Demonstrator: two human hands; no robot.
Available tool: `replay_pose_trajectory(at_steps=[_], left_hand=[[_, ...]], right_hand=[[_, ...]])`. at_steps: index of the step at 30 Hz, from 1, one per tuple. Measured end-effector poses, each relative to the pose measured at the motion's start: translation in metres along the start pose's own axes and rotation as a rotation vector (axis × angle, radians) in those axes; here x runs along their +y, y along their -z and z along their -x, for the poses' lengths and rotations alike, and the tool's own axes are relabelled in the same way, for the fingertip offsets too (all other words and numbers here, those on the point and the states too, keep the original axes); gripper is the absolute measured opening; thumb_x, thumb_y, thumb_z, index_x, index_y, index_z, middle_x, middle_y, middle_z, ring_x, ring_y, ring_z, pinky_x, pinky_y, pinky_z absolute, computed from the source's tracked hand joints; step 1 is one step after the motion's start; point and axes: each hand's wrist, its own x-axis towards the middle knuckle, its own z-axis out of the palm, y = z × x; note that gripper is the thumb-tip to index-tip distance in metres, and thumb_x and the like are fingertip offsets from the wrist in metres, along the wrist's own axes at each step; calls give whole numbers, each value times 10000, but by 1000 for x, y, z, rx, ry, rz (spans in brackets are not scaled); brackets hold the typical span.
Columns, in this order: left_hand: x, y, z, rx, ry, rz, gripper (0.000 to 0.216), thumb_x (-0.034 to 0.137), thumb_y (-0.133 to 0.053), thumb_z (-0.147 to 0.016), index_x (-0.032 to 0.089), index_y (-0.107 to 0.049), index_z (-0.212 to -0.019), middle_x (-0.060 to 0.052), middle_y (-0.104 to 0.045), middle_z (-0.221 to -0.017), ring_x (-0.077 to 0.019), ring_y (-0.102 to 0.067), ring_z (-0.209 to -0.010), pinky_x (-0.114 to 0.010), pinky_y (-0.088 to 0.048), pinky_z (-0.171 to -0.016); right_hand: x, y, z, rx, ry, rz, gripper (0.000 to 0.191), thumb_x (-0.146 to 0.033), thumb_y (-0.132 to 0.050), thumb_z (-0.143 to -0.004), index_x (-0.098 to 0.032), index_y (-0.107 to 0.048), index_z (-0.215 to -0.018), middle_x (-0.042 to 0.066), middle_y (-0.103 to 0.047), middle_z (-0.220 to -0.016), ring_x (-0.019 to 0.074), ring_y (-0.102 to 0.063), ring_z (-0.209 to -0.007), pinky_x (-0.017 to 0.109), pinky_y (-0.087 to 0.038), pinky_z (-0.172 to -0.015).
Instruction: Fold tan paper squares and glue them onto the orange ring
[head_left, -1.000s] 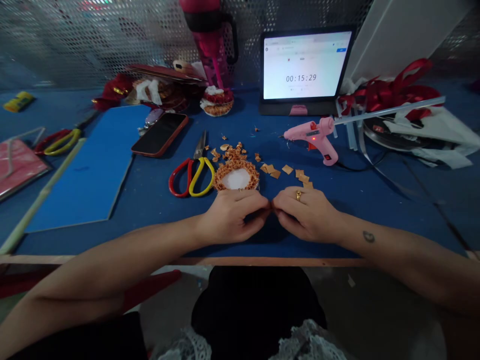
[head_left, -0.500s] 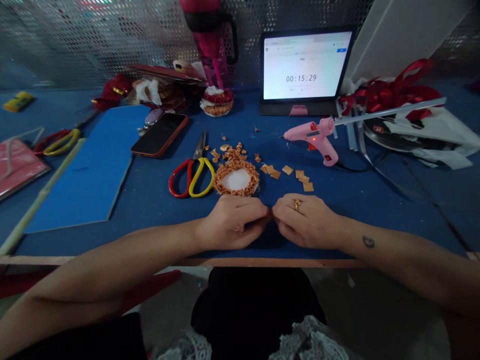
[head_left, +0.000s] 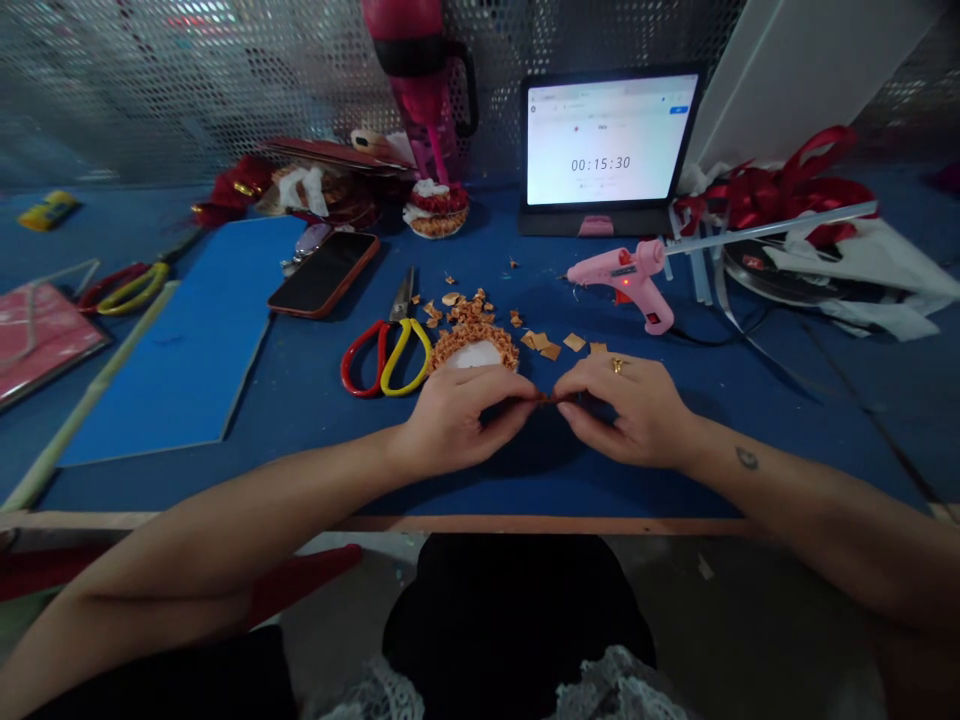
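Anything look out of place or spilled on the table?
Nothing looks spilled or broken. One oddity is the pink glue gun, lying on its side with no stand visible, its red light lit. Loose brown bits scattered behind the round ruffled piece look untidy, not damaged.

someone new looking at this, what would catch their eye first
Probably the bright tablet at the back, its timer reading 00:15:30. Next, the pink glue gun lying on the blue table in front of it, a small red light glowing. Then the left hand and right hand near the front edge, pinching a small brown piece between them.
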Motion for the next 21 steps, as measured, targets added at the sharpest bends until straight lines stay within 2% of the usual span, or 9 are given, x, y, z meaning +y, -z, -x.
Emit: replay_pose_trajectory(at_steps=[3, 6, 9, 12, 16, 21], left_hand=[[-7, 5, -4, 52, 80, -3, 54, 154, -570, -776, 158, -594, -824, 8, -653, -728, -74, -610, -631, -156, -485, -588], [-24, 10, -8, 161, 269, 55, 69, 175, -570, -785, 164, -599, -847, -4, -657, -753, -92, -627, -641, -183, -524, -609], [-47, 14, -13, 273, 434, 158, 76, 239, -581, -790, 165, -596, -793, 4, -628, -651, -99, -618, -562, -188, -534, -528], [-68, 16, -15, 296, 543, 262, 124, 277, -623, -762, 157, -599, -744, 9, -610, -580, -91, -590, -468, -166, -509, -428], [-80, 18, -16, 265, 596, 331, 138, 267, -587, -790, 166, -635, -870, -6, -619, -582, -89, -588, -458, -146, -487, -396], [-68, 18, -18, 281, 581, 336, 194, 257, -560, -805, 185, -614, -977, 0, -620, -610, -79, -581, -462, -148, -482, -422]], right_hand=[[7, 6, -1, 24, -76, 22, 95, -181, -473, -780, -181, -552, -833, -28, -594, -697, 60, -512, -596, 190, -401, -598], [17, 11, -1, 72, -177, 53, 99, -185, -477, -780, -182, -566, -822, -25, -596, -684, 61, -503, -560, 198, -397, -569], [27, 14, -1, 78, -272, 50, 97, -207, -493, -780, -182, -581, -810, -19, -600, -661, 74, -515, -553, 207, -400, -544], [33, 15, 0, 45, -313, 60, 106, -222, -502, -779, -186, -595, -813, -26, -594, -629, 72, -518, -540, 205, -403, -538], [35, 15, 1, 0, -307, 102, 120, -239, -502, -779, -190, -603, -819, -20, -609, -650, 81, -529, -568, 207, -395, -532], [41, 16, 1, -82, -307, 172, 130, -259, -511, -775, -200, -610, -836, -18, -617, -679, 96, -541, -621, 220, -384, -553]])
